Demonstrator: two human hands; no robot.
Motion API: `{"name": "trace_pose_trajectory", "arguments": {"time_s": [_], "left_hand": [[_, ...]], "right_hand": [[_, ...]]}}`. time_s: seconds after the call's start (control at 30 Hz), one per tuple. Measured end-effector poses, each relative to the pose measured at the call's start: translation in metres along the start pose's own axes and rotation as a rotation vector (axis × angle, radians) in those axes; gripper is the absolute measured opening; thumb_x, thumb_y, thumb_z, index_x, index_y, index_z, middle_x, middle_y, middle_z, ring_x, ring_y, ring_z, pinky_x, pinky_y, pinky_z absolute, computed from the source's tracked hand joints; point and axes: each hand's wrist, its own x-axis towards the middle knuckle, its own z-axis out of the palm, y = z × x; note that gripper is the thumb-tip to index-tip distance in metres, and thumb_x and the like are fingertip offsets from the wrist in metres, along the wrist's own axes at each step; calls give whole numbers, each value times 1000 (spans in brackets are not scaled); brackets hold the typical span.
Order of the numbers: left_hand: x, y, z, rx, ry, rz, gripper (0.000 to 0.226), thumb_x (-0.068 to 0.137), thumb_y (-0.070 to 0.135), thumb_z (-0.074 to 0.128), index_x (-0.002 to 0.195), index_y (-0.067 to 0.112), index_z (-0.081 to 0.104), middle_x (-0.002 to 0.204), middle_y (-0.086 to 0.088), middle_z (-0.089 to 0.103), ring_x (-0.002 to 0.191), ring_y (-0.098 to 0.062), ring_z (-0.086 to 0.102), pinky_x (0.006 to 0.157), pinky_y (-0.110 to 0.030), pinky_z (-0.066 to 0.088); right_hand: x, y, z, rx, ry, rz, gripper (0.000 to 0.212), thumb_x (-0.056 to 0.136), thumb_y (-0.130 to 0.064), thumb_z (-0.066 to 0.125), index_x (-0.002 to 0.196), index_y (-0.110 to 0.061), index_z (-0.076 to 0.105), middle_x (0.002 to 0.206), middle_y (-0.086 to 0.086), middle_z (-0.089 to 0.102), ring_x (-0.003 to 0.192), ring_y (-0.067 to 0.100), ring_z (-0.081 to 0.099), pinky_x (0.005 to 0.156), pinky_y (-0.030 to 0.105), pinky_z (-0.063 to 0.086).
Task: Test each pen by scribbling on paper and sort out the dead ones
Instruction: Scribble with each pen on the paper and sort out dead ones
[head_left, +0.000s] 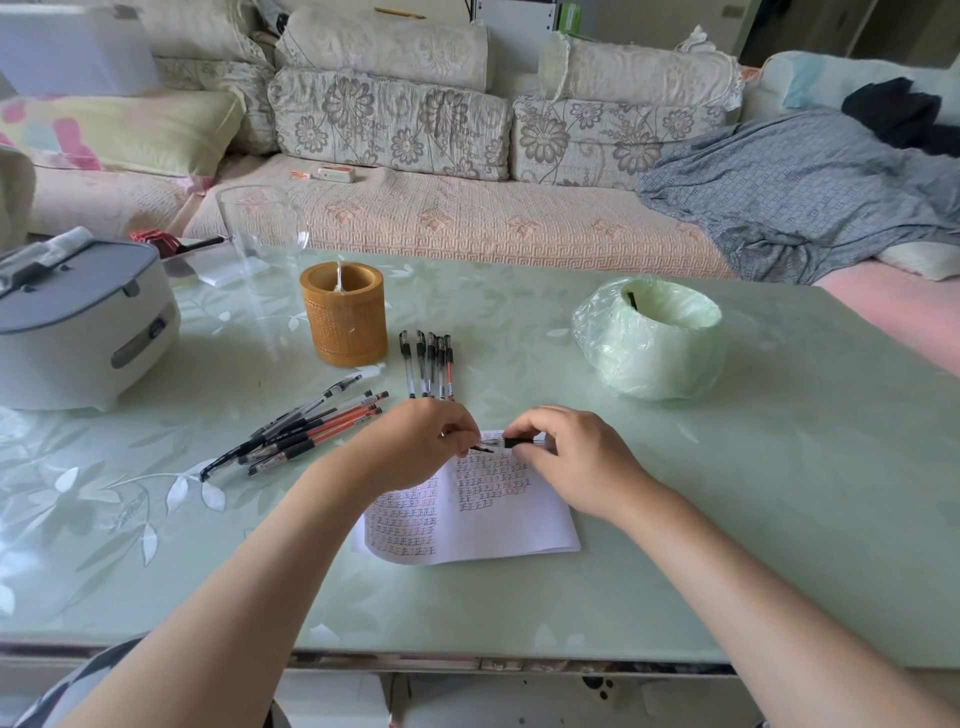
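Note:
A white paper covered in red and black scribbles lies on the green table. Above its top edge my right hand grips a clear pen with a black grip, held level. My left hand pinches a small dark piece at the pen's tip end; whether it is the cap I cannot tell. A loose pile of black and red pens lies to the left. Several pens lie in a neat row behind my hands.
A bamboo pen holder stands behind the pens. A small bin lined with a green bag sits at the right, a dark object inside. A grey-lidded appliance and a clear glass stand at the left. A sofa runs behind the table.

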Motion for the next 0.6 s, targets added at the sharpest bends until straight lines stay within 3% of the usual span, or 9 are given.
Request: {"name": "trace_pose_trajectory", "arguments": {"time_s": [0.2,0.33,0.47,0.53,0.6], "left_hand": [[0,5,1,-72,-24,-8,14,96,28,56,91,25,69,81,9,72,54,-14,52,52,-25,43],[-1,13,4,-149,-81,-37,16,93,29,61,88,23,74,77,10,74,68,-20,64,68,-35,54],[-3,17,6,-283,-137,-72,17,89,31,66,82,21,79,65,4,73,51,-10,56,51,-27,41],[-3,20,8,-348,-159,-83,17,88,30,68,81,20,79,71,2,75,58,-11,59,58,-29,43],[-3,22,10,-403,-163,-95,15,87,30,70,80,20,79,74,1,75,64,-11,60,64,-30,48]], "right_hand": [[-1,-4,0,-36,-17,-3,14,91,-27,61,100,-32,70,102,-16,68,83,2,53,77,25,44],[-2,-12,5,-81,-22,-40,25,85,-35,51,101,-27,69,98,-10,68,86,12,59,79,30,48],[-7,-16,10,-423,6,-181,40,78,-63,47,71,-24,53,70,-10,51,74,20,54,69,33,44],[-8,-15,11,-472,76,-220,50,72,-71,49,60,-24,39,60,-10,43,63,21,46,63,32,42],[-6,-13,11,-507,105,-226,59,68,-79,44,53,-22,36,52,-7,48,57,23,47,56,30,40]]}}
